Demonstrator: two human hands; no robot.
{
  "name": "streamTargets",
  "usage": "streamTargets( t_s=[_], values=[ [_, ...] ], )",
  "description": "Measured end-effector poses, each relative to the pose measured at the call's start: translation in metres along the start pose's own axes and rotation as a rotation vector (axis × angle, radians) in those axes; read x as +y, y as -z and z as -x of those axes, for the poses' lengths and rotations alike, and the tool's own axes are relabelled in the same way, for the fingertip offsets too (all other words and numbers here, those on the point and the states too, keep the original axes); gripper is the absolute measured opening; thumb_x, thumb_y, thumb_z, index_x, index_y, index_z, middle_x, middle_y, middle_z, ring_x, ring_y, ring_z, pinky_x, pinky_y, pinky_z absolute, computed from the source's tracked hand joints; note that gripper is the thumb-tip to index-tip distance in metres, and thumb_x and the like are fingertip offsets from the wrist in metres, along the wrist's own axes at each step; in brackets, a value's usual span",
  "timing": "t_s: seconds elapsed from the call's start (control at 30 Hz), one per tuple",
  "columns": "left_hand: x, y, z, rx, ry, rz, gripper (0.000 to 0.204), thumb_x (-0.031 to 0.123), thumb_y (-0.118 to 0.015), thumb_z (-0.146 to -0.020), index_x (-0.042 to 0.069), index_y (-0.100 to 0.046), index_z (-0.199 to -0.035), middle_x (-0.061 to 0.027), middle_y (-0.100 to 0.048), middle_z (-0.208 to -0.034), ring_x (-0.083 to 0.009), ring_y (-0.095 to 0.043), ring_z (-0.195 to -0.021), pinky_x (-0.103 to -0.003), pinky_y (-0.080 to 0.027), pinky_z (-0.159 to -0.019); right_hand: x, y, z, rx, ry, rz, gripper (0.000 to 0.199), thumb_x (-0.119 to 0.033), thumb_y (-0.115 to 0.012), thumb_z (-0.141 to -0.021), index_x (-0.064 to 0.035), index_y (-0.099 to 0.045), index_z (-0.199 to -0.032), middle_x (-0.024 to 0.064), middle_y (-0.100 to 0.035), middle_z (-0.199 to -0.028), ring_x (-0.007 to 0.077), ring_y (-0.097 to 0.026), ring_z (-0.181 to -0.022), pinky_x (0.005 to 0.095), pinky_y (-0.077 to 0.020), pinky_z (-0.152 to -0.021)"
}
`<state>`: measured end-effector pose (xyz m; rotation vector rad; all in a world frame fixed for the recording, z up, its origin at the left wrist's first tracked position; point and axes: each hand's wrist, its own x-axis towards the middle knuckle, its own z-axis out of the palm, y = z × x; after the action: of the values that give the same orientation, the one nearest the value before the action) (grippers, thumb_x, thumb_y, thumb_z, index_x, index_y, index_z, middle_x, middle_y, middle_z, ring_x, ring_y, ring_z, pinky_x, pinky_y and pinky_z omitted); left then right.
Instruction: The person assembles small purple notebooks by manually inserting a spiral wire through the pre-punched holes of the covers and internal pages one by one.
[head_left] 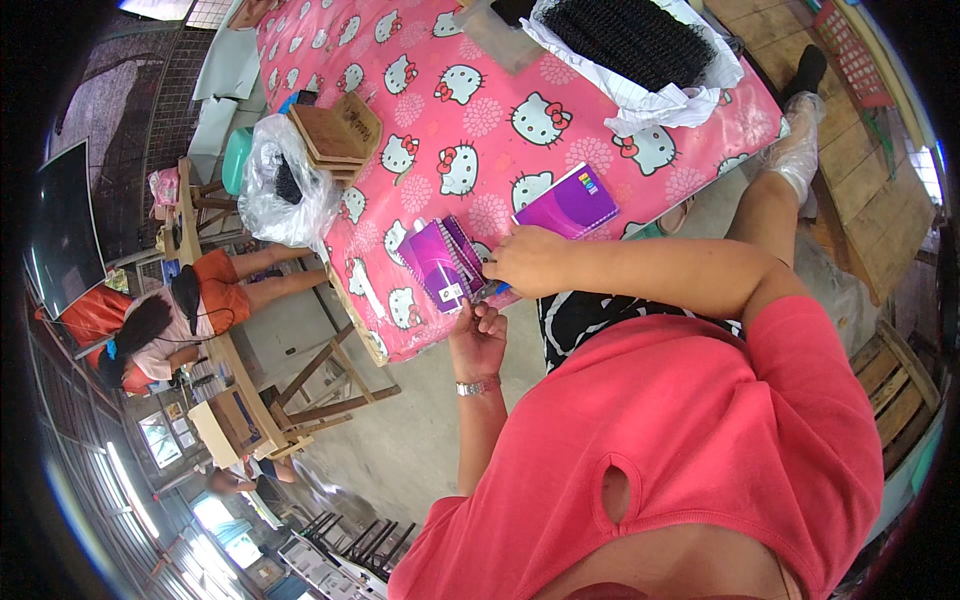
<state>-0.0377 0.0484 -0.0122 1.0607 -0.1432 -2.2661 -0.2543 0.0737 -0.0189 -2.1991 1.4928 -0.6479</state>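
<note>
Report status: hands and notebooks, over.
Left hand fingers at the purple spiral notebook stack, table edge. Right hand beside it, something blue under its fingers. Second purple notebook lies apart. Nothing blocking.

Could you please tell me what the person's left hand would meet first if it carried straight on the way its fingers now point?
The left hand points up toward the small purple booklets at the pink cloth-covered table's edge; it already seems to touch the lowest one, though depth is unclear.

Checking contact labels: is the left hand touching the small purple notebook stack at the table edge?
Touching. The head view shows the left hand with fingertips raised against the lower edge of the purple notebook stack, no gap visible, while the right hand rests beside the stack.
</note>
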Motion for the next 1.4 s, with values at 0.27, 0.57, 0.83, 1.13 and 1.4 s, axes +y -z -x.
streamTargets(
  t_s=[0.27,0.57,0.83,1.13,1.4],
  values=[
    [-0.006,0.001,-0.007,-0.023,-0.051,-0.052,0.026,0.025,-0.051,-0.102,0.002,-0.058,-0.093,-0.0044,-0.059,-0.079,-0.0106,-0.045,-0.062,-0.025,-0.038,-0.059,-0.008,0.026,-0.020,-0.777,-0.514,-0.709,0.031,-0.025,-0.059,-0.088,-0.0004,-0.066,-0.106,0.0164,-0.069,-0.078,0.0281,-0.070,-0.065,0.0396,-0.0543,-0.056],
    [-0.015,-0.003,-0.006,0.027,-0.148,-0.169,0.029,0.032,-0.052,-0.101,0.004,-0.060,-0.106,-0.0009,-0.059,-0.081,-0.0081,-0.047,-0.065,-0.023,-0.041,-0.063,-0.018,0.060,0.026,-0.236,-0.371,-0.475,0.046,-0.034,-0.055,-0.087,-0.0025,-0.055,-0.120,0.0212,-0.066,-0.095,0.0365,-0.067,-0.085,0.0475,-0.0507,-0.079],
    [-0.026,-0.012,0.013,0.081,0.100,0.012,0.029,0.031,-0.049,-0.102,0.004,-0.059,-0.097,-0.0032,-0.055,-0.079,-0.0095,-0.044,-0.061,-0.024,-0.040,-0.058,0.061,0.084,0.140,0.292,-0.772,0.346,0.045,-0.026,-0.065,-0.081,-0.0065,-0.058,-0.121,0.0133,-0.057,-0.113,0.0313,-0.054,-0.110,0.0475,-0.0406,-0.095],
    [0.170,-0.157,-0.058,-0.442,-0.573,0.085,0.051,0.039,-0.046,-0.101,0.001,-0.040,-0.136,-0.0216,-0.043,-0.142,-0.0333,-0.045,-0.128,-0.049,-0.038,-0.111,0.063,0.085,0.142,0.455,-0.577,0.557,0.045,-0.025,-0.069,-0.081,-0.0056,-0.060,-0.120,0.0109,-0.058,-0.114,0.0278,-0.053,-0.111,0.0461,-0.0372,-0.100],
    [0.120,-0.171,-0.068,-0.345,-0.593,-0.944,0.049,0.028,-0.052,-0.100,0.002,-0.039,-0.138,-0.0153,-0.047,-0.136,-0.0270,-0.054,-0.115,-0.042,-0.047,-0.097,0.040,0.126,0.137,0.541,-0.788,0.112,0.021,-0.021,-0.066,-0.083,-0.0056,-0.066,-0.096,0.0122,-0.064,-0.091,0.0317,-0.063,-0.089,0.0423,-0.0497,-0.079]
  ],
)
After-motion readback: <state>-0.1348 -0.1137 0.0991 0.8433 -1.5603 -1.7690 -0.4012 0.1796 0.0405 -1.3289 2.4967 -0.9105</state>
